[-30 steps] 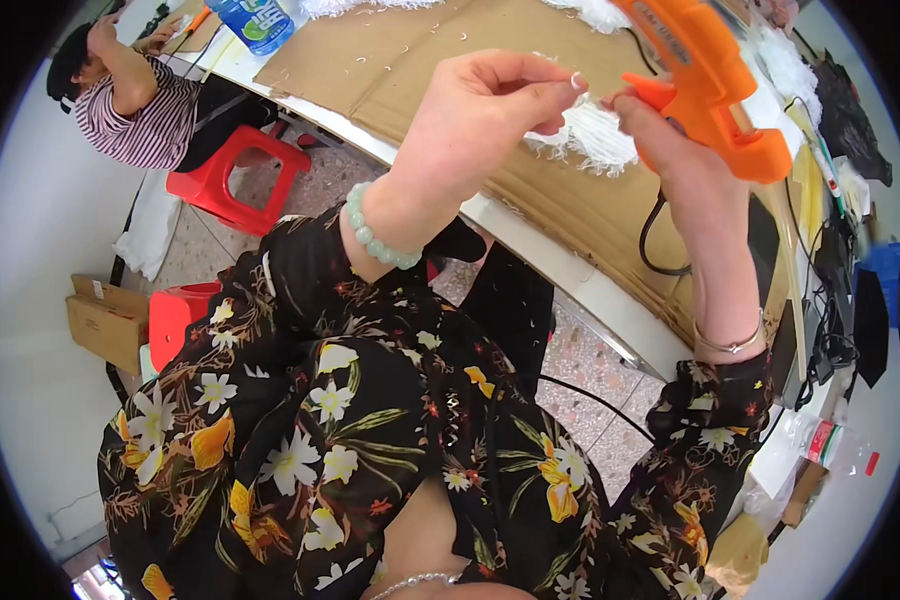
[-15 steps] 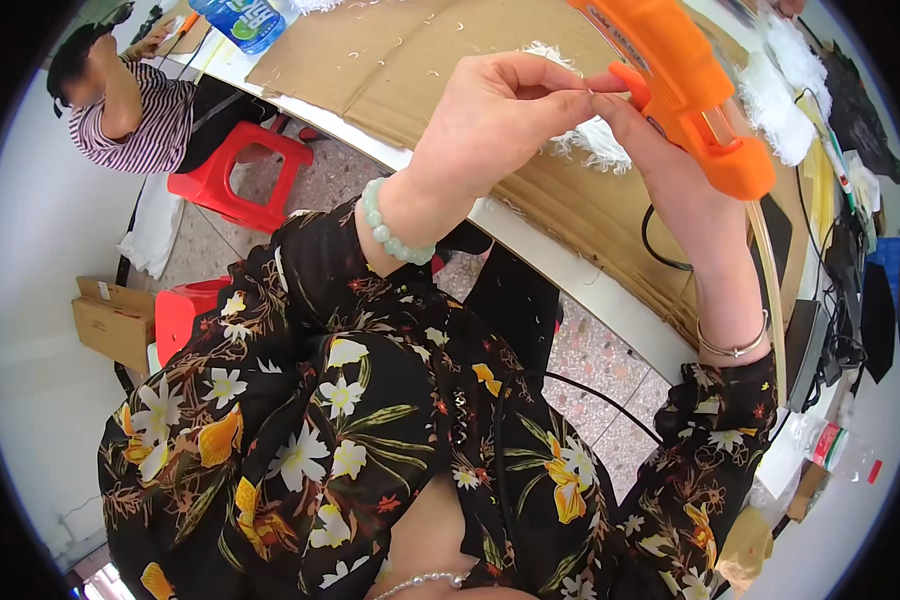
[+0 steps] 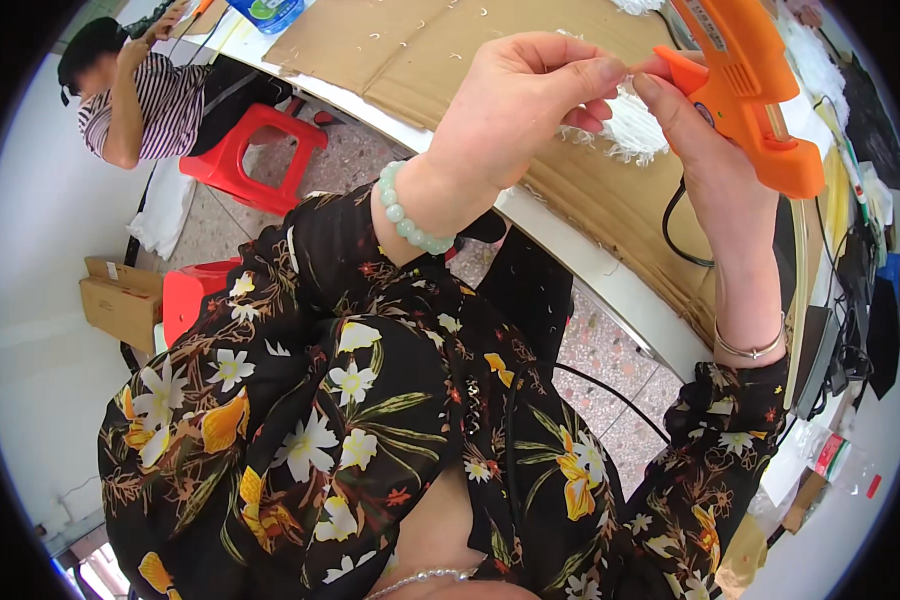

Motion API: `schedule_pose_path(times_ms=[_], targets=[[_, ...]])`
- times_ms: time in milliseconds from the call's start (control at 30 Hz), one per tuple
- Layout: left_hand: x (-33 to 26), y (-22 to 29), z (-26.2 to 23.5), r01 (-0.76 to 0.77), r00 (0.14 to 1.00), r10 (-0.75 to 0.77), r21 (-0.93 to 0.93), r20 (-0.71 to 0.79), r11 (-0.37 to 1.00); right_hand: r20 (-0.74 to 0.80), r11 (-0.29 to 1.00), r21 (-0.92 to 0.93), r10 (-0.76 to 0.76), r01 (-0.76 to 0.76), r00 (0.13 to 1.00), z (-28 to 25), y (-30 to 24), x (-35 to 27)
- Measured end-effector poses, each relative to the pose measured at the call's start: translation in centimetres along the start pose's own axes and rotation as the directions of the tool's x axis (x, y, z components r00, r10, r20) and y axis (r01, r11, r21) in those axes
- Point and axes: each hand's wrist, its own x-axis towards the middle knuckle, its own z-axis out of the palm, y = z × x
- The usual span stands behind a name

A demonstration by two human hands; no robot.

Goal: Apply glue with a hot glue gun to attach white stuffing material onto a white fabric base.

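An orange glue gun (image 3: 745, 95) is gripped by the right hand (image 3: 700, 150); white fluff (image 3: 635, 125) is pinched by the left hand (image 3: 515, 110) above a cardboard-covered counter (image 3: 390, 50).

Your left hand (image 3: 515, 110) met your right hand (image 3: 705, 165) above the table (image 3: 580, 255), the glue gun (image 3: 745, 85) in your right. A fringed piece (image 3: 630, 125) lay on cardboard (image 3: 410, 50) behind them. Far left, another person (image 3: 135, 95) sat beside a stool (image 3: 255, 155).
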Motion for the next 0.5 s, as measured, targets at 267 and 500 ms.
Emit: schedule_pose_path(times_ms=[267, 500], targets=[[-0.37, -0.37, -0.22, 0.108, 0.993, -0.115, -0.223, -0.02, 0.969, -0.029, 0.996, -0.017, -0.089, 0.089, 0.996, 1.06, 1.05, 0.11], [-0.25, 0.22, 0.04, 0.137, 0.989, -0.146, -0.212, -0.023, 0.968, -0.099, 1.0, -0.003, -0.009, 0.009, 0.995, 0.83, 1.23, 0.61]])
